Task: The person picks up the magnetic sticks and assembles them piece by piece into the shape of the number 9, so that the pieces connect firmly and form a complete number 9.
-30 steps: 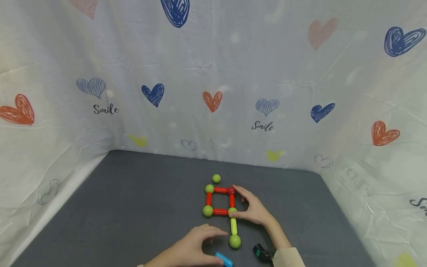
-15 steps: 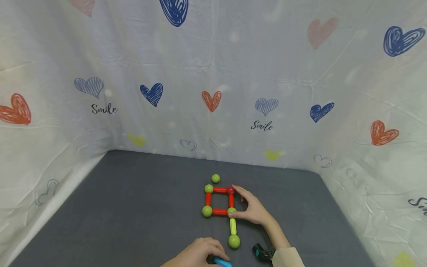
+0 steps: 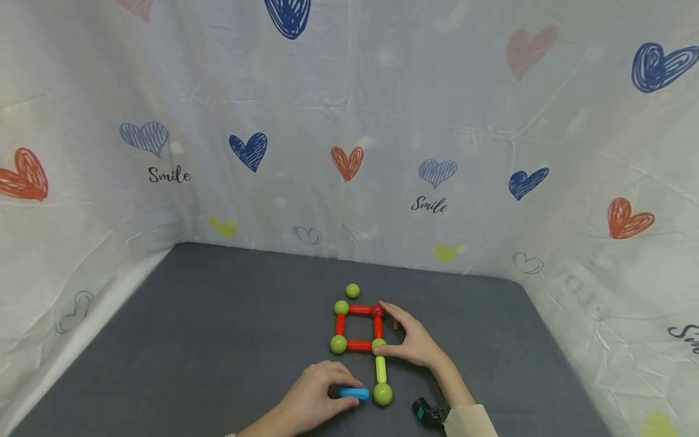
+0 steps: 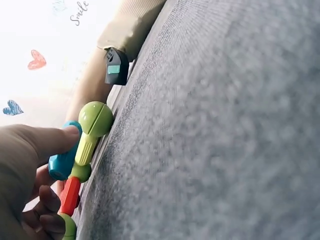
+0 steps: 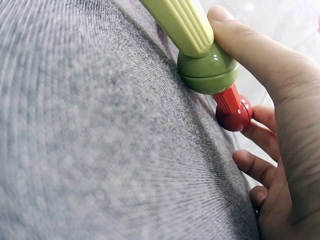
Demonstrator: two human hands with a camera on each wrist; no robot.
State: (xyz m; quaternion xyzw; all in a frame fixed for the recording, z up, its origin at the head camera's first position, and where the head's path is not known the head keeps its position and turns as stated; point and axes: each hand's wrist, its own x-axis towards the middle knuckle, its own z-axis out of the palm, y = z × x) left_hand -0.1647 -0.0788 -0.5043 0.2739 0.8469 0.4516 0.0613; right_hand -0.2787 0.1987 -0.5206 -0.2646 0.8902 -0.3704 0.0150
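My left hand pinches a blue toy building rod between thumb and fingers; its free end points right, close beside a green ball. That ball ends a lime rod, which joins the lower right corner of a square of red rods with ball corners. Three corners are green and the upper right ball is red. The right hand holds the square's right side, thumb at the lower green ball and a finger at the red one, as the right wrist view also shows.
A loose green ball lies just behind the square. On the right wrist sits a black strap-like device. The dark grey tabletop meets a white curtain printed with hearts at the back and sides.
The left hand has closed on the blue rod near the front edge and brought it forward, up beside the end green ball. The right hand stays on the square.
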